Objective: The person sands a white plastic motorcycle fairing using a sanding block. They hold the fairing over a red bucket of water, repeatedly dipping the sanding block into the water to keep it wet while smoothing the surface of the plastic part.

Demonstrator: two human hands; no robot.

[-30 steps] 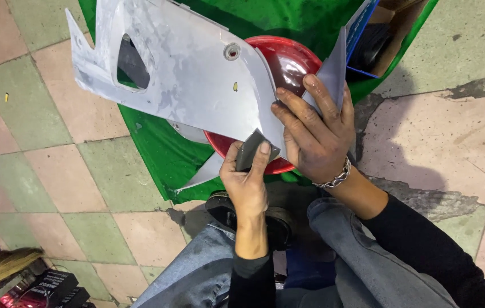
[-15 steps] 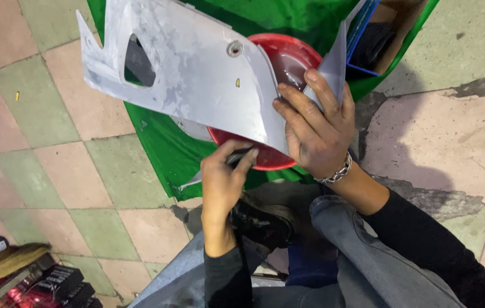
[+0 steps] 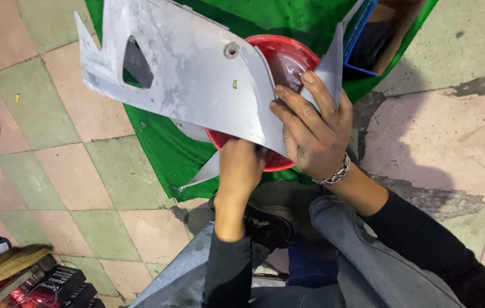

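While the person sits on the floor, the right hand (image 3: 316, 134) holds up a big grey plastic panel (image 3: 197, 80) over a red bowl (image 3: 288, 63). Its fingers are spread wide and pressed flat on the panel's lower right edge, with the thumb tucked behind, so it grips the panel. A silver bracelet (image 3: 333, 174) sits on that wrist. The left hand (image 3: 241, 168) reaches up under the bottom edge of the panel. Its fingertips are hidden behind the panel, so I cannot tell if it is open or holding something. The panel is tilted, has a hole cut near its left end and a small round screw spot near the top. It is grey with pale scuffed patches. Under it lies a green cloth (image 3: 162, 148) spread on a floor of pink and green tiles (image 3: 82, 188). A blue box (image 3: 368, 40) stands at the top right, just beside the bowl. A black shoe (image 3: 271, 225) shows near the person's blue jeans (image 3: 368, 268).
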